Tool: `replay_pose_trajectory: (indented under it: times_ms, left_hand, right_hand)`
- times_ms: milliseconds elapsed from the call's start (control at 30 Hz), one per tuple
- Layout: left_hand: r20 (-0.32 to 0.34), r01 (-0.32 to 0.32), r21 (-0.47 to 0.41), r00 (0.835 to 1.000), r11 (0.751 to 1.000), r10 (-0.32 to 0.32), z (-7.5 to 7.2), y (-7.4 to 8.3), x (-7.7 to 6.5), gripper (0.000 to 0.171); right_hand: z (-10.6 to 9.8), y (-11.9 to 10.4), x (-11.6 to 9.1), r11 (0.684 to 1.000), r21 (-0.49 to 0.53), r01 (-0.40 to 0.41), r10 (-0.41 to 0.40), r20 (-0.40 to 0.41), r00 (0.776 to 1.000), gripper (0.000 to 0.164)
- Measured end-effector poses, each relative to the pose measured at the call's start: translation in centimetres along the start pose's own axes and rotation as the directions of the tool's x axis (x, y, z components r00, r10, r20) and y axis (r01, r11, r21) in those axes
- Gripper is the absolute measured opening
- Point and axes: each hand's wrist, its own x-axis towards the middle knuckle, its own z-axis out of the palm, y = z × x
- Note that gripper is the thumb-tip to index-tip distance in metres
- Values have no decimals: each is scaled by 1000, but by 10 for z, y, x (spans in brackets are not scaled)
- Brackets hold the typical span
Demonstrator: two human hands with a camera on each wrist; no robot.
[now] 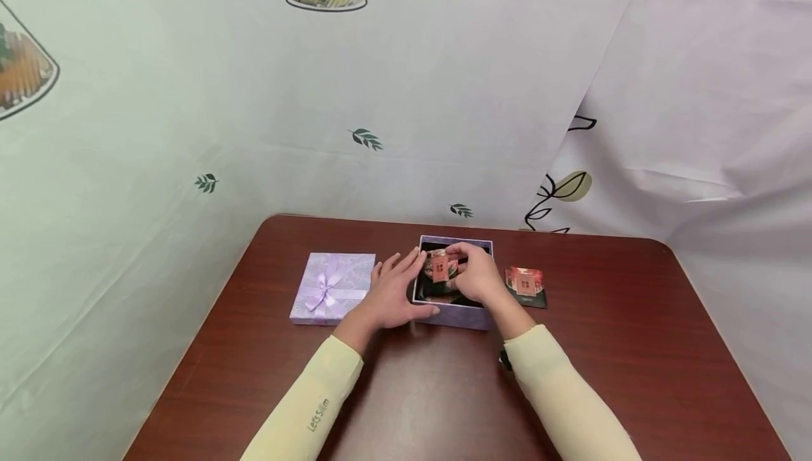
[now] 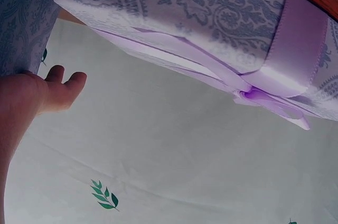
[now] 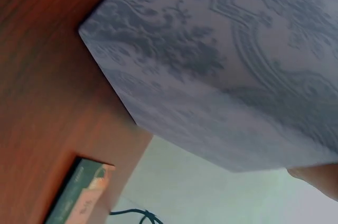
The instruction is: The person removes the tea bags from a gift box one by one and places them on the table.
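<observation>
One packet [image 1: 439, 266] is pinched by the right hand [image 1: 476, 276] over the open box [image 1: 454, 314]; another packet [image 1: 526, 285] waits at 3 o'clock. Left hand [image 1: 395, 292] lies flat, steadying.

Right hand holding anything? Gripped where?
Yes: the right hand pinches a small red-labelled packet at its right edge, over the open lilac box. The left hand rests against the box's left wall, fingers straight, holding nothing.

Worktop [image 1: 634, 348]: dark reddish-brown wood grain.
Open square cardboard box [image 1: 458, 316]: lilac, grey damask print, black inside.
Flat lilac lid [image 1: 333, 286]: same damask, pale purple satin ribbon and bow.
Small packet in my right hand [image 1: 476, 274]: orange-red label.
Flat packet on worktop [image 1: 526, 285]: dark green, red, pinkish label.
My sleeves: pale yellow.
</observation>
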Motion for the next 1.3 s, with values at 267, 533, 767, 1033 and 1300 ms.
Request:
replay_pose_trajectory:
  times_ms: [267,533,767,1033,1300]
  left_hand:
    - [10,23,-6,1000,1000,-23,0,-1,0,108]
    - [7,16,-11,1000,1000,-16,0,-2,0,108]
    - [-17,4,-13,1000,1000,-4,0,-2,0,107]
    - [-9,14,0,1000,1000,-14,1,-1,-1,108]
    - [-7,11,1,1000,1000,-10,3,0,-1,108]
  right_hand:
    - [-12,-10,-11,1000,17,22,-21,-27,999,60]
    - [-32,-9,-21,996,78,42,-36,-73,997,62]
    - [-48,0,-31,991,130,40,-25,-113,993,62]
    - [-52,11,-37,982,186,20,2,-115,993,62]
    - [-58,21,-41,952,305,10,21,-96,995,65]
